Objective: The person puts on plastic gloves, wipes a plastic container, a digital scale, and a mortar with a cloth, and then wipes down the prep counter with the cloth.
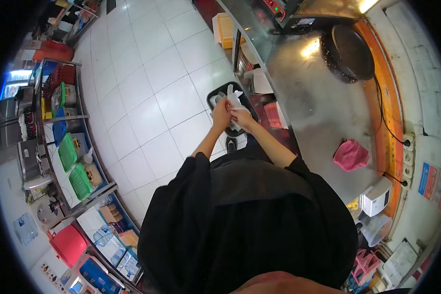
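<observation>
My left hand (222,114) and my right hand (242,119) meet over a black bin (211,94) on the floor. The fingers of both hands are pinched together at the fingertips. Right beyond them is a thin white piece (231,95), crumpled and partly see-through, like plastic or tissue. Whether it is held or lies in the bin, I cannot tell. More pale crumpled waste (221,95) shows inside the bin. What sits between my fingertips is too small to make out.
At my right runs a steel counter (304,108) with a black pan (353,53), a pink cloth (351,155) and a white device (377,197). White boxes (261,81) stand on the shelf below. A rack with green lids (80,181) stands left, across the tiled floor (147,98).
</observation>
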The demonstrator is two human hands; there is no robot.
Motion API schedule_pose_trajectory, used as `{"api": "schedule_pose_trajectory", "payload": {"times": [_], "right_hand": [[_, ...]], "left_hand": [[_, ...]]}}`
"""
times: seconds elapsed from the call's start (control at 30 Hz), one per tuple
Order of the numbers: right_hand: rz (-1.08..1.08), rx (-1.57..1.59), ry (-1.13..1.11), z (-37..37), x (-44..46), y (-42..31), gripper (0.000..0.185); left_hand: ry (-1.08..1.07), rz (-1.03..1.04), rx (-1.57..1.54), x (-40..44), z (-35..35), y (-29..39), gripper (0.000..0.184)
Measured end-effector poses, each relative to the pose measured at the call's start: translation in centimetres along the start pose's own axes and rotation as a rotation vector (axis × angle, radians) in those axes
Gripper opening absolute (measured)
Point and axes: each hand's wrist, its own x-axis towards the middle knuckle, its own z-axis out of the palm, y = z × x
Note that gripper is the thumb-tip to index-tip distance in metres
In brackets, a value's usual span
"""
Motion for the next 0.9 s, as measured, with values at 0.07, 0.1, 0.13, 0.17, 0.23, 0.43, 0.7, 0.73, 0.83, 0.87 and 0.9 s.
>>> {"api": "schedule_pose_trajectory", "payload": {"times": [0.07,0.1,0.13,0.17,0.23,0.43,0.7,0.73,0.83,0.87,0.9], "right_hand": [[-0.119,-0.216,-0.03,-0.5,-2.2,1.4,0.042],[-0.137,-0.416,0.001,-0.6,-4.9,1.3,0.047],[-0.151,-0.527,-0.001,-1.3,-7.3,2.2,0.05],[-0.167,-0.638,-0.002,-2.0,-9.7,3.0,0.053],[-0.139,-0.719,-0.061,-4.3,-14.9,7.7,0.055],[-0.064,-0.889,-0.001,-10.2,-29.1,23.3,0.038],[0.464,-0.675,0.135,-9.9,-39.0,19.1,0.035],[0.469,-0.669,0.125,-10.1,-39.4,18.8,0.035],[0.45,-0.657,0.054,-11.1,-39.2,17.0,0.034],[0.43,-0.668,0.013,-11.7,-38.8,16.0,0.033],[0.372,-0.698,-0.066,-12.7,-38.0,15.2,0.033]], "left_hand": [[-0.044,-0.022,0.027,0.5,0.6,-2.9,0.014],[-0.089,-0.038,0.058,0.5,1.0,-3.9,0.014],[-0.062,-0.046,0.087,0.4,1.7,-4.8,0.013],[-0.037,-0.049,0.114,0.5,2.4,-5.6,0.012],[-0.109,-0.009,0.06,0.5,3.2,-6.7,0.01],[-0.287,-0.173,0.093,-2.5,5.2,-10.1,0.052],[-1.256,-0.447,-0.466,-14.0,1.7,-7.0,0.058],[-1.357,-0.399,-0.424,-15.3,0.5,-6.5,0.055],[-1.523,-0.362,-0.208,-17.5,-3.2,-7.2,0.052],[-1.545,-0.372,-0.125,-17.6,-4.3,-8.0,0.051],[-1.563,-0.389,-0.02,-17.5,-5.7,-9.1,0.05]]}}
